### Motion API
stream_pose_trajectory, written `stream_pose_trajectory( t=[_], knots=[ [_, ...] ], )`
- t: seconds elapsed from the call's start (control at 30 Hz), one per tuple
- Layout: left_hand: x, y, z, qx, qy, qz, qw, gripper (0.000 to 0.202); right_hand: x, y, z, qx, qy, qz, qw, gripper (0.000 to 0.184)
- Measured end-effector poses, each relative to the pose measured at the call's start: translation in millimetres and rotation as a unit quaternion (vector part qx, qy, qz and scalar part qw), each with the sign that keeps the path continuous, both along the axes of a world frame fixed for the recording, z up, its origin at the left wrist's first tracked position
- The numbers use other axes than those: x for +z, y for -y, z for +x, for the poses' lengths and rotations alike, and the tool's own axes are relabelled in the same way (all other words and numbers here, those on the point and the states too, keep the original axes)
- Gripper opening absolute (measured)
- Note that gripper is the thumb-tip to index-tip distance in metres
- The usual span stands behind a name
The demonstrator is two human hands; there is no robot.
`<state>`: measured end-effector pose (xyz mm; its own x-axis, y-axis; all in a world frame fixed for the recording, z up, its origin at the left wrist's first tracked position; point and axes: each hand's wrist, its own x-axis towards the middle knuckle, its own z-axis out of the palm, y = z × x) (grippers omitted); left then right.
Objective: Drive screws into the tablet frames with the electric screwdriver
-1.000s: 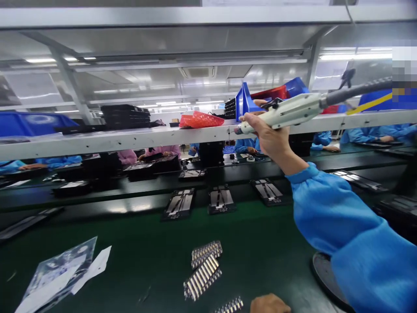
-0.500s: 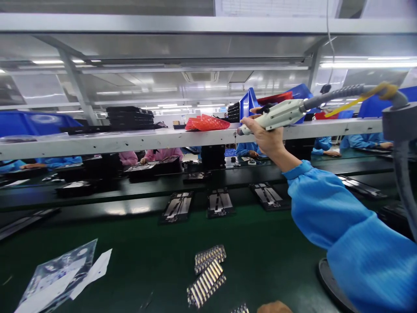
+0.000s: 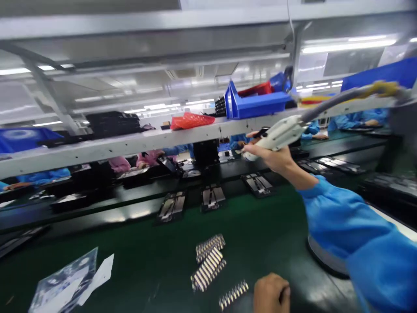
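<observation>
My right hand [image 3: 276, 158], in a blue sleeve, is wrapped around a white handheld tool [image 3: 282, 132] with a grey hose running from its rear. The tool is held up in front of the shelf, its tip pointing left. Low in the view, my left hand [image 3: 272, 293] is curled into a fist by the green tabletop; what it holds, if anything, is hidden. Just left of it lies a strip of small metallic parts [image 3: 233, 295]. Farther left, more strips of gold-and-black parts [image 3: 208, 269] lie overlapping.
Flat dark device housings [image 3: 213, 197] lie in a row at the table's far side. A clear plastic bag [image 3: 63, 282] with paper is at lower left. A shelf carries a blue bin [image 3: 257, 104] and red bubble wrap [image 3: 192, 121]. Several co-workers sit beyond. A round base [image 3: 327, 258] stands at right.
The view has shifted and tilted. My right hand, still gripping the tool, appears lower against the shelf. More of my left fist and the nearest strip now shows.
</observation>
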<state>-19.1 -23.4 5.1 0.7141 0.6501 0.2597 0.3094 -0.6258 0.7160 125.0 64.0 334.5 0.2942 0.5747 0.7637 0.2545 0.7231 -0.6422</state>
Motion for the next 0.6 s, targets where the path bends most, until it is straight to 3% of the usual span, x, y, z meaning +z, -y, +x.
stream_pose_trajectory(
  t=[0.07,0.17,0.23,0.33,0.4,0.47,0.53,0.6],
  knots=[
    [10.1,7.1,0.2,0.036,0.014,-0.005,0.999,0.028,-41.8,37.0,20.9,0.006,0.013,-0.06,0.998,0.034],
    [31.3,11.4,-1.8,0.031,-0.017,-0.039,0.999,0.028,-108.8,85.2,41.4,0.047,-0.043,-0.182,0.981,0.034],
    [48.7,10.9,-6.1,0.01,-0.064,-0.062,0.996,0.029,-151.8,103.4,45.4,0.052,-0.107,-0.283,0.952,0.035],
    [79.2,5.5,-20.1,-0.029,-0.146,-0.065,0.987,0.03,-202.5,108.6,39.0,0.041,-0.164,-0.367,0.915,0.034],
    [100.4,-6.4,-32.4,-0.023,-0.166,-0.041,0.985,0.029,-222.5,104.1,29.4,0.059,-0.195,-0.374,0.905,0.034],
    [118.4,-27.8,-40.8,0.028,-0.153,0.0,0.988,0.027,-232.2,98.7,19.2,0.102,-0.215,-0.364,0.9,0.036],
    [129.5,-54.3,-39.4,0.112,-0.141,0.054,0.982,0.029,-233.6,96.3,12.3,0.145,-0.197,-0.361,0.9,0.037],
    [132.2,-76.6,-25.9,0.14,-0.153,0.09,0.974,0.032,-229.0,100.0,13.2,0.164,-0.148,-0.356,0.908,0.032]
  ],
)
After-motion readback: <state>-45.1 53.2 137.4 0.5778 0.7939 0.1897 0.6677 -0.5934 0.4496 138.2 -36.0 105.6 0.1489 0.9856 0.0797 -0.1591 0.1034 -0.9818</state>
